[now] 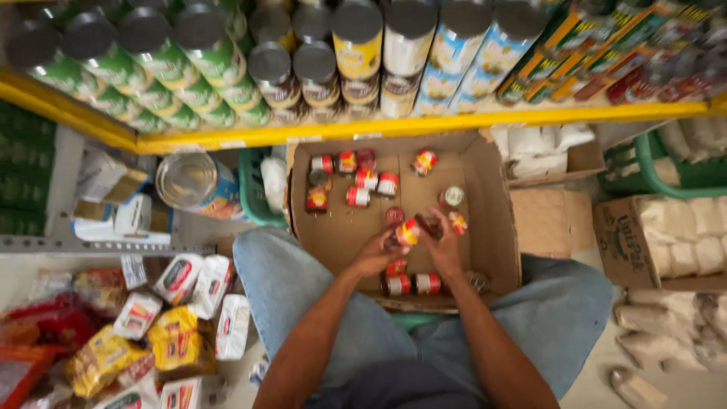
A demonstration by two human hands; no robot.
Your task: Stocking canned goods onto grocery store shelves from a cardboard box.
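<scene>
Red-labelled small tins (356,185) lie scattered in the open cardboard box (496,220) at centre frame, many not yet lifted out, while the left hand (376,254) grips one tin (407,232) and the right hand (443,246) curls around another, hidden.

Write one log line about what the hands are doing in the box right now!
left hand: holds small can | right hand: holding a can, partly hidden | place: cardboard box with more cans
</scene>
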